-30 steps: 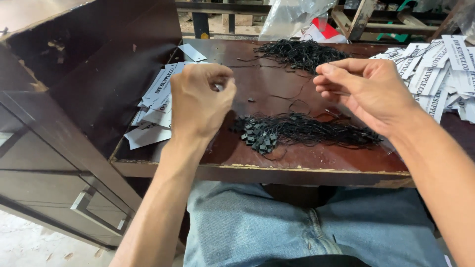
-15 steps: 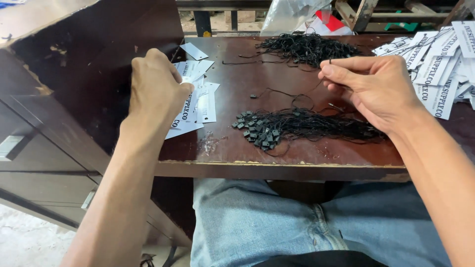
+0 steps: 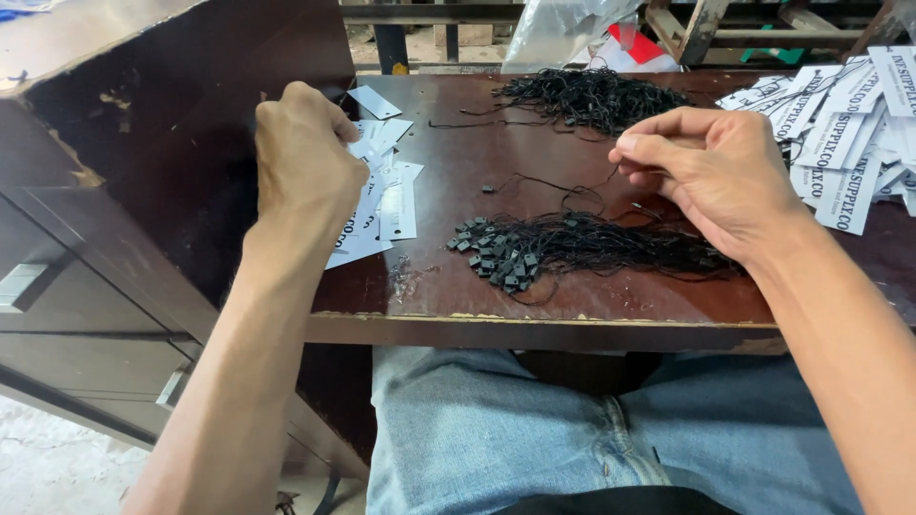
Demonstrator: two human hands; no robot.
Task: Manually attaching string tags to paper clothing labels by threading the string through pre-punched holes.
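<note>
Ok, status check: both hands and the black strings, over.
Left hand closed at white tag pile. Right hand pinching one black string. String bundle on table, nothing blocking.

Before me stands a dark brown wooden table [image 3: 448, 305] with a worn front edge. A loose heap of black cords [image 3: 592, 95] lies at its far side. A crumpled clear plastic bag [image 3: 563, 29] sits beyond it. A dark drawer cabinet [image 3: 86, 257] stands on my left.
</note>
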